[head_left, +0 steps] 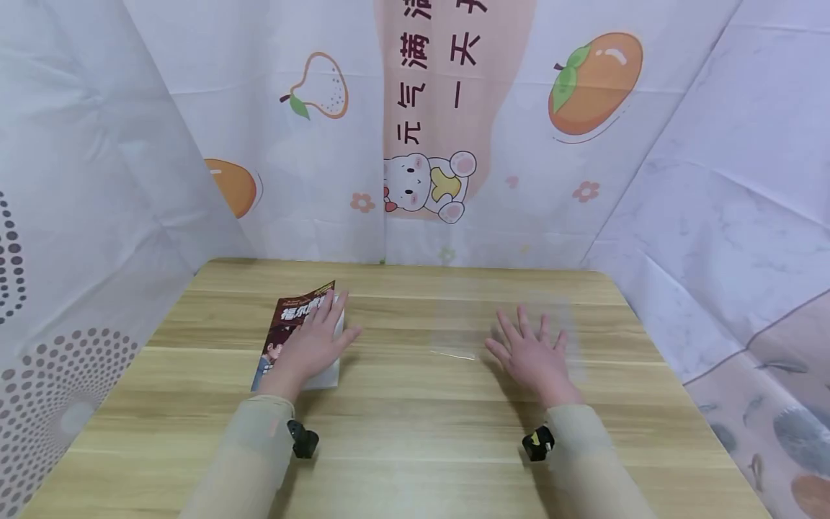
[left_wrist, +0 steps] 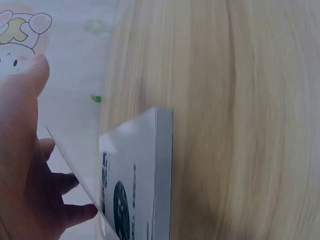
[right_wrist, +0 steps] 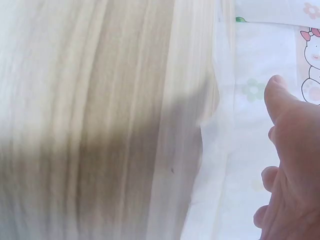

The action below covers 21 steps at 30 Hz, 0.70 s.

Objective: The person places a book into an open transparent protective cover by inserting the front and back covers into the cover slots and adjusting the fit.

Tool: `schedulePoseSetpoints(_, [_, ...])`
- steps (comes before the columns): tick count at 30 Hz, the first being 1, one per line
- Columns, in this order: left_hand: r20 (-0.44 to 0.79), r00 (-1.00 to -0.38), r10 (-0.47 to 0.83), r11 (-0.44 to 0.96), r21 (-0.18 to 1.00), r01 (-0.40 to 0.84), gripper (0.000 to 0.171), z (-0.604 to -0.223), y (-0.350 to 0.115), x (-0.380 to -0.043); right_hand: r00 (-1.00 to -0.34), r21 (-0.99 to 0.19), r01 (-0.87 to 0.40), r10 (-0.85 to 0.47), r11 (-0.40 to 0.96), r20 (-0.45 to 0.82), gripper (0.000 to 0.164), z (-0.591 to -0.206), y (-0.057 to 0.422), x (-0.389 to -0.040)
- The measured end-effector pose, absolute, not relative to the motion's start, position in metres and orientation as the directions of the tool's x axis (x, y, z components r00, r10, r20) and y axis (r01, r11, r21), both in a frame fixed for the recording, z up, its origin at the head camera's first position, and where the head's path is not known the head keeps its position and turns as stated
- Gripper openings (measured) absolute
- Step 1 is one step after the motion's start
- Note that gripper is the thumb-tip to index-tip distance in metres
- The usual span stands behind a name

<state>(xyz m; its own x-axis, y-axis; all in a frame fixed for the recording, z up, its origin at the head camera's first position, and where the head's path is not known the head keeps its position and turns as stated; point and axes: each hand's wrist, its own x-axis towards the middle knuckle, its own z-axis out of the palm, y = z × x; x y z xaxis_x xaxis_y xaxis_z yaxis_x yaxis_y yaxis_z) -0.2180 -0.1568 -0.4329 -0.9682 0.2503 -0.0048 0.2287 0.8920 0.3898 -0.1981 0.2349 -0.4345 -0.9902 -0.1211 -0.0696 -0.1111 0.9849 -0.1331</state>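
Observation:
My left hand (head_left: 310, 352) lies over a paperback book (head_left: 329, 376) at the left of the table, fingers spread. Its dark red front cover (head_left: 277, 336), with white Chinese lettering and a cartoon figure, is tilted up. The left wrist view shows the printed white first page (left_wrist: 135, 152) under the raised cover, the fingers along the cover's outer side and the thumb apart. On the right, my right hand (head_left: 534, 360) is spread, palm down, over a clear plastic sheet (head_left: 454, 353). Nothing is gripped in it; in the right wrist view the sheet's wavy edge (right_wrist: 200, 150) shows beside the fingers.
The wood-grain table (head_left: 415, 432) extends between and in front of both hands. A printed cloth (head_left: 311, 180) with fruit and a white cartoon animal hangs behind its back edge. More cloth hangs at the left (head_left: 84, 216) and right (head_left: 733, 202) sides.

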Motion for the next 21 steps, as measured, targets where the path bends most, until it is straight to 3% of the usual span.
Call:
schedulePoseSetpoints(13, [0.023, -0.978, 0.209, 0.853, 0.485, 0.194, 0.071, -0.434, -0.186, -0.218, -0.988, -0.148, -0.144, -0.150, 0.978, -0.029, 0.074, -0.430, 0.239, -0.194])
schedulePoseSetpoints(21, [-0.012, -0.979, 0.203, 0.906, 0.383, 0.183, 0.062, -0.443, -0.199, -0.216, -0.979, -0.121, -0.196, -0.202, 0.973, -0.037, 0.072, -0.430, 0.241, -0.192])
